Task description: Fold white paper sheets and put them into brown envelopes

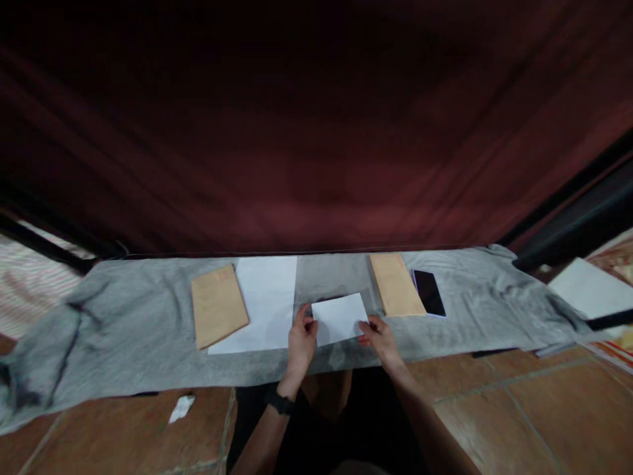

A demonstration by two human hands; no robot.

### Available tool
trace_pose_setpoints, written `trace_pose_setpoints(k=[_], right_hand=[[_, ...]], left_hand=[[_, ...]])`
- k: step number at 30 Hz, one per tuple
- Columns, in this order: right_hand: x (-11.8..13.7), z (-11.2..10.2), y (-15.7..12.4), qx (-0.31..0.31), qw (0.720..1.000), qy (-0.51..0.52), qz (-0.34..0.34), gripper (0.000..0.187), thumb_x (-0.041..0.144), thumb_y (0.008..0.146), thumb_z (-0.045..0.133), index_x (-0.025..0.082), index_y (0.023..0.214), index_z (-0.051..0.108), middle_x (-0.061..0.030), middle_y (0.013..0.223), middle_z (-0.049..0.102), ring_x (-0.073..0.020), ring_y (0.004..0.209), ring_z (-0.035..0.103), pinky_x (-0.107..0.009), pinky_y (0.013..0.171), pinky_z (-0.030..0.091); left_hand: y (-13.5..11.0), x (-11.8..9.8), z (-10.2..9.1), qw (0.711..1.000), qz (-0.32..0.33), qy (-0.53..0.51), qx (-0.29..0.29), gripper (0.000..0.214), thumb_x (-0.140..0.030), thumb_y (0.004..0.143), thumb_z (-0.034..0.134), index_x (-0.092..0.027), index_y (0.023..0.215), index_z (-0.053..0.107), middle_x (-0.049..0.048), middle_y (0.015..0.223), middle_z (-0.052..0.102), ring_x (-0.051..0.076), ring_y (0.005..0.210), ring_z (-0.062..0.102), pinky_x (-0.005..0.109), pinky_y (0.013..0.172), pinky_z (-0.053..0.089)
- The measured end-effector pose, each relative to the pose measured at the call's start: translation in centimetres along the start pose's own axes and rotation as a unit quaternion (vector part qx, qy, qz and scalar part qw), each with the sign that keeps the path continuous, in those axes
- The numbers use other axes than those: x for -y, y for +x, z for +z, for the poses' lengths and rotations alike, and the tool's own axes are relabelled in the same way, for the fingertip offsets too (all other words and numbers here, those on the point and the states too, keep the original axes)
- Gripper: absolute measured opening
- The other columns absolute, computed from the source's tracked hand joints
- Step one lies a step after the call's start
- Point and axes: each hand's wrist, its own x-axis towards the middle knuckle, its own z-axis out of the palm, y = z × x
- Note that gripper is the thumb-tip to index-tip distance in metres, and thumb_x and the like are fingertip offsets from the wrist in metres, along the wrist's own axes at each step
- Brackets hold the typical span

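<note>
the left hand (301, 338) and right hand (378, 340) pinch opposite ends of 1 small white paper (340, 316), thumbs on its upper face, above a grey cloth (148, 310) before a dark red curtain (316, 204). to the left, a brown envelope (217, 307) covers part of a large white sheet (270, 303), whose right edge lies just beside the left hand (its wrist bears a black band (279, 400)). to the right lie a 2nd envelope (397, 285), near the right hand, and a dark-screened phone (429, 293) just beyond it.
</note>
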Motion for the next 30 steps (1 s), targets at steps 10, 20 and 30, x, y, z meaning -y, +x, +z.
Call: trace_pose_setpoints(k=[10,20,30], right_hand=[[-1.5,-0.4,0.9,0.033,0.999,-0.031,0.025,0.028,0.051,0.079,0.06,0.024,0.083,0.062,0.0005,0.062,0.063,-0.0198,0.05,0.064,-0.032,0.047,0.055],[-1.4,-1.1,0.9,0.058,0.994,-0.087,0.034,0.029,0.049,0.086,0.053,0.023,0.093,0.064,-0.0024,0.069,0.068,-0.0202,0.056,0.067,-0.031,0.05,0.056],[-0.6,-1.8,1.2,0.065,0.986,-0.149,0.023,0.027,0.048,0.086,0.055,0.022,0.089,0.063,0.0003,0.06,0.065,-0.0176,0.049,0.062,-0.026,0.044,0.048]], left_hand=[[-0.4,-0.9,1.7,0.92,0.185,0.339,0.068,0.049,-0.008,0.092,0.039,-0.021,0.138,0.052,0.0118,0.15,0.049,0.027,0.133,0.051,0.046,0.109,0.044],[-2.5,-0.4,2.9,0.846,0.308,0.408,0.156,0.051,-0.042,0.101,0.042,-0.022,0.148,0.043,0.0086,0.158,0.039,0.025,0.148,0.031,0.049,0.122,0.021],[-2.5,-0.5,2.8,0.843,0.31,0.405,0.167,0.048,-0.043,0.101,0.042,-0.033,0.147,0.044,0.0032,0.159,0.04,0.026,0.148,0.032,0.052,0.122,0.021]])
